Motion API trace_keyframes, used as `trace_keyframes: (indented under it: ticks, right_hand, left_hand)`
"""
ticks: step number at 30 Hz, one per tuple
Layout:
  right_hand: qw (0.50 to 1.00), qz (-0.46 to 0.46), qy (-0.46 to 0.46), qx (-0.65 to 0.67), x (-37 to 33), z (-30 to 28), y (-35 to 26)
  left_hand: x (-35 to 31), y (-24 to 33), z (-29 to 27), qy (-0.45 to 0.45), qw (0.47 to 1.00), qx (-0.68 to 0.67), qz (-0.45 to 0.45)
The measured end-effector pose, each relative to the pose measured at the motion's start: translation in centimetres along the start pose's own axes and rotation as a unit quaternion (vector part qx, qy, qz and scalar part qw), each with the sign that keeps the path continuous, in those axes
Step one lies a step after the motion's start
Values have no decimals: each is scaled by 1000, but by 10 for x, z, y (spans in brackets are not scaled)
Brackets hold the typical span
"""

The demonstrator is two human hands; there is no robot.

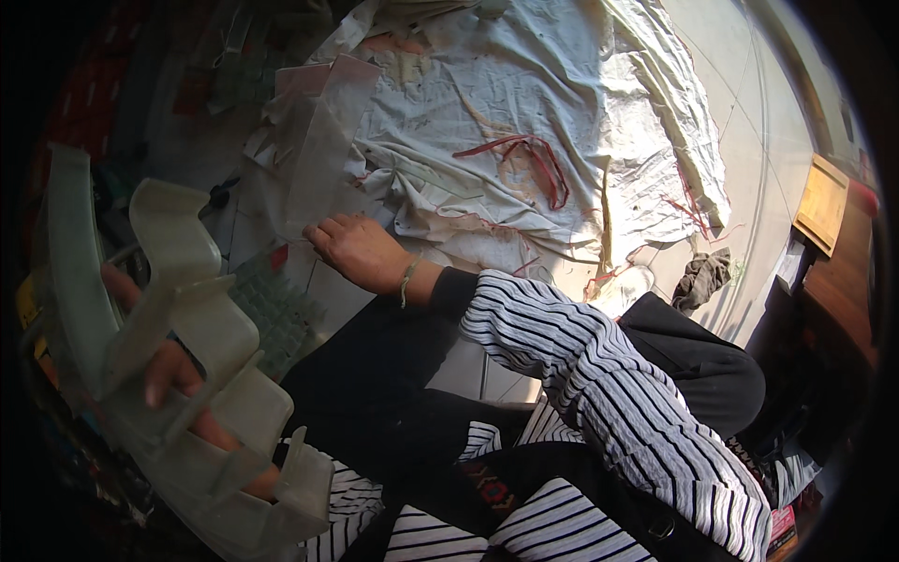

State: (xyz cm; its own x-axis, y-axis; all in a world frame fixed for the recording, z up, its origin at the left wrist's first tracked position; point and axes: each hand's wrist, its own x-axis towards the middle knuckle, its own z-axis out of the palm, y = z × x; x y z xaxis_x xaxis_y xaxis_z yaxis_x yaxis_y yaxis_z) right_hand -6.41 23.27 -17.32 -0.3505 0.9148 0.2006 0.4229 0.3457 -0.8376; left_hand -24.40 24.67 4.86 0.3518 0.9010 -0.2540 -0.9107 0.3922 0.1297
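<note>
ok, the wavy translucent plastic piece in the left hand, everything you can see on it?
The wavy plastic piece is frosted, pale greenish-white and looks rigid, with zigzag walls forming open compartments. It sits tilted at lower left, close to the camera. The left hand grips it from behind, fingers showing through the gaps. No cracks visible.

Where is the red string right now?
In the head view, the red string lies looped on the crumpled white cloth, upper middle, beyond the right hand that rests on a translucent plastic sheet.
</note>
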Motion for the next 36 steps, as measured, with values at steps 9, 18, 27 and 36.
trace_keyframes:
  ticks: [9, 18, 27, 36]
  right_hand:
    - [994, 67, -30, 80, -8, 17, 24]
    - [912, 365, -18, -186, -55, -22, 124]
    - [921, 310, 168, -168, -56, -57, 73]
    - [945, 275, 160, 80, -34, -15, 44]
  left_hand:
    - [2, -16, 16, 0, 1000, 15, 20]
    - [7, -28, 20, 5, 999, 24, 48]
    - [13, -51, 31, 24, 996, 38, 79]
    - [15, -71, 42, 39, 991, 46, 118]
